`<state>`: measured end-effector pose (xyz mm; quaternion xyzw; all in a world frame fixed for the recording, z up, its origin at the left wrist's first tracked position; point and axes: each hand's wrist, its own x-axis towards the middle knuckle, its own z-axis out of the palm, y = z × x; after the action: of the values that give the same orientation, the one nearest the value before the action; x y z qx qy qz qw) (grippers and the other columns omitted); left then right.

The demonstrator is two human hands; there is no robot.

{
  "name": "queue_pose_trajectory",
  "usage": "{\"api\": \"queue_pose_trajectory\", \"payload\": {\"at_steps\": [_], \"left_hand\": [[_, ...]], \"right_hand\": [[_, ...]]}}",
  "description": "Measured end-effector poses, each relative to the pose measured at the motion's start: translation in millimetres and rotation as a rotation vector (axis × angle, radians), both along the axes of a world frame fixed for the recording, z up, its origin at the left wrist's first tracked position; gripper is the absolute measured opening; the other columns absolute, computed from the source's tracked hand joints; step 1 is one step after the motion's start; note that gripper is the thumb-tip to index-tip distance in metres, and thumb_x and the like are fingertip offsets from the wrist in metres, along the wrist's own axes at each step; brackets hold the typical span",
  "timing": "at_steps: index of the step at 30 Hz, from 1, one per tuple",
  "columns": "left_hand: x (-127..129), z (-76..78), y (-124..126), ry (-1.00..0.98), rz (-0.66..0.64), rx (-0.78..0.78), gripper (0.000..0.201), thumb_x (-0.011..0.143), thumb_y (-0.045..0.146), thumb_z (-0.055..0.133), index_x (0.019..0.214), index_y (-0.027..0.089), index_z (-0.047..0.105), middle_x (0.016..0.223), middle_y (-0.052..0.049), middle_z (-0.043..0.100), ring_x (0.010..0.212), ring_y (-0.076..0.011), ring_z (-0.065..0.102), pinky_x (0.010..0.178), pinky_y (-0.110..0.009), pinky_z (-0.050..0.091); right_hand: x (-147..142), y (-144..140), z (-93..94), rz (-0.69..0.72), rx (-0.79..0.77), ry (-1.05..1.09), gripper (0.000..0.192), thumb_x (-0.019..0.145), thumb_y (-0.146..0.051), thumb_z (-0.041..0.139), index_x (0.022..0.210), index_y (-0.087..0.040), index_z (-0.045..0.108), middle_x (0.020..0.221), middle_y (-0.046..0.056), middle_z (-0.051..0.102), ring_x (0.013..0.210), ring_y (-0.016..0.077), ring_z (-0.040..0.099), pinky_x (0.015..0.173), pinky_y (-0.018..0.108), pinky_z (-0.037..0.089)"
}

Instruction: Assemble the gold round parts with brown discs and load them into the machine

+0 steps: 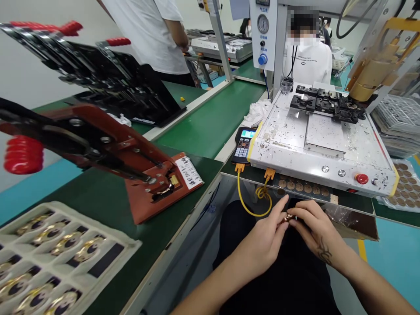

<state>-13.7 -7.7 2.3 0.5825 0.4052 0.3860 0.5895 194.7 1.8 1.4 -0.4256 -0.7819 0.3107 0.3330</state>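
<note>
Above my lap, a small shiny gold-coloured metal part (288, 217) is pinched between the fingertips of both hands. My left hand (269, 234) grips it from the left, its index finger stretched out past it. From the right, the thumb and fingers of my right hand (315, 225) close on the same part. The fingertips cover much of it, so its exact kind cannot be made out. Just beyond my hands, a row of round brown discs (299, 187) lies along the bench edge.
A white machine (292, 151) with black fixtures (323, 104) stands ahead, beside a keypad controller (243, 144) with a yellow cable (240, 192). To the left are a brown clamp press (144, 205) and a pale tray (127, 253) of gold-coloured parts. A green conveyor (210, 118) runs between benches; people work beyond.
</note>
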Motion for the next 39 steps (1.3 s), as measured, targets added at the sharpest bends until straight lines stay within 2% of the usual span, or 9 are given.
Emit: {"api": "queue_pose_trajectory", "payload": {"at_steps": [4, 8, 16, 23, 30, 32, 35, 37, 39], "left_hand": [[-3.6, 9.8, 7.6, -0.161, 0.131, -0.103, 0.059, 0.099, 0.033, 0.072, 0.153, 0.025, 0.050, 0.140, -0.014, 0.069, 0.120, -0.0260, 0.073, 0.105, -0.038, 0.058], [0.3, 7.3, 6.0, -0.198, 0.149, -0.203, 0.034, 0.093, 0.038, 0.078, 0.119, 0.018, 0.067, 0.104, -0.008, 0.075, 0.088, -0.0206, 0.075, 0.082, -0.033, 0.063], [-2.8, 14.5, -4.0, -0.085, 0.184, -0.126, 0.021, 0.097, 0.037, 0.071, 0.100, 0.016, 0.069, 0.083, -0.003, 0.070, 0.072, -0.0166, 0.069, 0.068, -0.028, 0.057], [-12.4, 21.9, -3.3, -0.009, 0.221, -0.064, 0.018, 0.099, 0.035, 0.067, 0.097, 0.017, 0.068, 0.080, -0.003, 0.069, 0.070, -0.0163, 0.067, 0.068, -0.028, 0.055], [-37.5, 36.9, -14.4, 0.147, 0.300, 0.050, 0.012, 0.098, 0.027, 0.065, 0.102, 0.018, 0.071, 0.087, -0.005, 0.075, 0.074, -0.0177, 0.070, 0.071, -0.029, 0.055], [-61.2, 55.7, -13.9, 0.210, 0.323, 0.128, 0.025, 0.095, 0.028, 0.070, 0.119, 0.020, 0.070, 0.103, -0.008, 0.079, 0.088, -0.0205, 0.073, 0.077, -0.030, 0.056], [-114.9, 95.6, -2.5, 0.337, 0.623, 0.455, 0.032, 0.098, 0.031, 0.069, 0.129, 0.021, 0.067, 0.117, -0.010, 0.077, 0.100, -0.0213, 0.072, 0.086, -0.032, 0.055], [-156.2, 119.0, 12.8, 0.517, 0.826, 0.822, 0.016, 0.100, 0.031, 0.065, 0.110, 0.020, 0.072, 0.106, -0.008, 0.075, 0.095, -0.0208, 0.068, 0.088, -0.035, 0.052], [-192.1, 133.1, 30.5, 0.717, 0.717, 1.073, 0.018, 0.099, 0.030, 0.064, 0.085, 0.021, 0.069, 0.085, -0.006, 0.072, 0.086, -0.0211, 0.064, 0.089, -0.038, 0.049]], "right_hand": [[-6.7, 7.5, 6.7, -0.141, -0.245, 0.210, 0.021, 0.104, -0.043, 0.067, 0.096, -0.024, 0.068, 0.087, 0.004, 0.067, 0.075, 0.0188, 0.060, 0.069, 0.032, 0.051], [-15.8, 9.1, 4.1, -0.187, -0.544, 0.430, 0.040, 0.093, -0.060, 0.075, 0.091, -0.021, 0.066, 0.071, -0.001, 0.061, 0.058, 0.0126, 0.050, 0.054, 0.026, 0.043], [-26.0, 0.7, 3.2, -0.167, -0.565, 0.440, 0.037, 0.094, -0.057, 0.076, 0.094, -0.021, 0.067, 0.076, 0.000, 0.064, 0.060, 0.0125, 0.054, 0.055, 0.025, 0.049], [-19.3, 13.9, 13.8, 0.086, -0.192, 0.175, 0.042, 0.099, -0.036, 0.074, 0.139, -0.030, 0.066, 0.098, 0.005, 0.072, 0.081, 0.0201, 0.069, 0.076, 0.033, 0.060], [-35.0, 46.4, 8.5, 0.380, 0.211, -0.033, 0.050, 0.100, -0.023, 0.069, 0.148, -0.031, 0.061, 0.127, 0.012, 0.074, 0.106, 0.0287, 0.074, 0.091, 0.040, 0.062], [-48.0, 57.5, 5.7, 0.385, 0.266, -0.007, 0.047, 0.097, -0.023, 0.071, 0.143, -0.030, 0.063, 0.119, 0.011, 0.076, 0.098, 0.0277, 0.075, 0.084, 0.038, 0.063], [-69.6, 69.0, 11.9, 0.315, 0.268, 0.069, 0.038, 0.093, -0.026, 0.073, 0.131, -0.029, 0.067, 0.101, 0.007, 0.076, 0.078, 0.0226, 0.072, 0.071, 0.034, 0.061], [-82.1, 72.7, 20.6, 0.268, 0.239, 0.129, 0.033, 0.093, -0.029, 0.073, 0.125, -0.028, 0.069, 0.095, 0.005, 0.075, 0.074, 0.0215, 0.069, 0.068, 0.033, 0.059], [-91.1, 74.8, 28.7, 0.254, 0.216, 0.172, 0.031, 0.093, -0.030, 0.072, 0.124, -0.027, 0.069, 0.092, 0.005, 0.074, 0.075, 0.0216, 0.068, 0.068, 0.034, 0.059]]}}
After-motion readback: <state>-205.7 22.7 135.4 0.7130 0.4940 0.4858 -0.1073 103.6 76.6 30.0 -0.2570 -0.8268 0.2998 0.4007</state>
